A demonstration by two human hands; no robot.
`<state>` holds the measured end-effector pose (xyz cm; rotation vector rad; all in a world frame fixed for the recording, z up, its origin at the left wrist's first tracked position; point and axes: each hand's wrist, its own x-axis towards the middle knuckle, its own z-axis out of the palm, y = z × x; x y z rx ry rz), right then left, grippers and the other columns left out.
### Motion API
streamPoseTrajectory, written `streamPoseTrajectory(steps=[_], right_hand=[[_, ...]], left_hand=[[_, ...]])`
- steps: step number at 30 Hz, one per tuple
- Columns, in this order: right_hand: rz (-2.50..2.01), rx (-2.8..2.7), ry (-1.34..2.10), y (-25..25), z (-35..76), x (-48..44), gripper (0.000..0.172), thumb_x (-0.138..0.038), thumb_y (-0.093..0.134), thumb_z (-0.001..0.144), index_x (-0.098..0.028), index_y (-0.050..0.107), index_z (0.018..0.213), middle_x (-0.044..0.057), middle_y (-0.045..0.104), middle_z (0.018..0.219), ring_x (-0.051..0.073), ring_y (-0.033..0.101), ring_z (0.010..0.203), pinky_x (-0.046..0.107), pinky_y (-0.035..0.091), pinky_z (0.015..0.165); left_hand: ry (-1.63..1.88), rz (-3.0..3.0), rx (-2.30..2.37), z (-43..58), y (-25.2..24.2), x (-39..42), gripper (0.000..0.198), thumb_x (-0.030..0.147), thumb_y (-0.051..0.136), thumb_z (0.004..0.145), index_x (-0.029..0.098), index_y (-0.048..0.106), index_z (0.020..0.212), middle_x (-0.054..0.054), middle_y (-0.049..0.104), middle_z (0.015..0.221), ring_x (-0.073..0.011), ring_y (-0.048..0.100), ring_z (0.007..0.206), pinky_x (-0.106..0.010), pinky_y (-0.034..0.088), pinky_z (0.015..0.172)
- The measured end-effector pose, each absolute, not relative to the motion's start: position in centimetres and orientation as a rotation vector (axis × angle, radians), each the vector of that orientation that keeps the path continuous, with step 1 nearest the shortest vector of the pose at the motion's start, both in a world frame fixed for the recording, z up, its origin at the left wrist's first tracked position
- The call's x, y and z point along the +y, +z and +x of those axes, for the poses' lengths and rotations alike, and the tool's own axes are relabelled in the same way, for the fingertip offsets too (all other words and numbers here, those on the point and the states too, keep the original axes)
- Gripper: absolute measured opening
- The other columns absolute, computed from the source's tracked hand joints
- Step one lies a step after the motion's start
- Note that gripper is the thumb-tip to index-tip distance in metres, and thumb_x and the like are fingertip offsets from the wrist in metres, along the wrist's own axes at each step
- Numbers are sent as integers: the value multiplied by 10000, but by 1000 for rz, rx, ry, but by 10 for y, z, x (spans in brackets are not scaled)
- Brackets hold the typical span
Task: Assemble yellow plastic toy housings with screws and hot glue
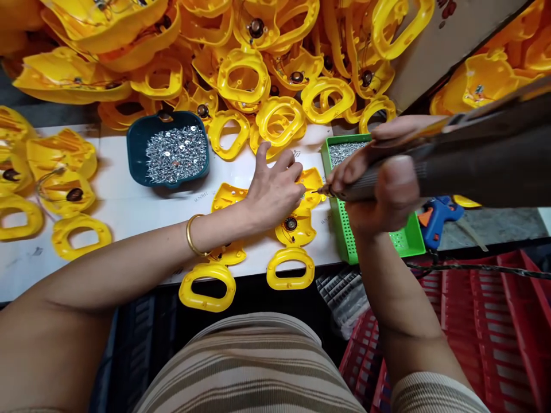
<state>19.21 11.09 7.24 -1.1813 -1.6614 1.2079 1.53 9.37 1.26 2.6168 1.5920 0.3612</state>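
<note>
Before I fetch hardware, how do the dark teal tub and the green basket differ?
The dark teal tub has rounded, solid-looking sides; the green basket has straighter, perforated ones. The dark teal tub is almost fully visible, while the right hand and power tool partly hide the green basket. Both hold small silvery metal pieces.
</note>
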Motion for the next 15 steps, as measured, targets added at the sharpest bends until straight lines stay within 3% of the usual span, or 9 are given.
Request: streamPoseTrajectory(steps=[4,9,15], right_hand=[[-1152,-1628,1163,58,173,112,584,-735,627,729,-374,500,1170,7,604,753,225,660,713,388,558,619],[-924,-1402,891,47,154,110,431,-725,507,801,-329,454,962,-52,413,586,135,409,428,327,423,459],[-1070,-1513,803,42,155,109,540,-777,380,828,-298,458,1066,1,495,676,177,537,529,381,508,538]], left_hand=[[312,2647,1635,17,11,96,156,205,587,861,268,728,843,-48,612,945,-312,464,1167,-663,226,1087],[390,2610,1656,17,11,98,165,233,573,878,271,728,836,-35,607,918,-275,456,1154,-618,219,1111],[424,2539,1615,13,8,99,196,252,540,906,239,724,841,-40,598,931,-296,433,1191,-646,168,1115]])
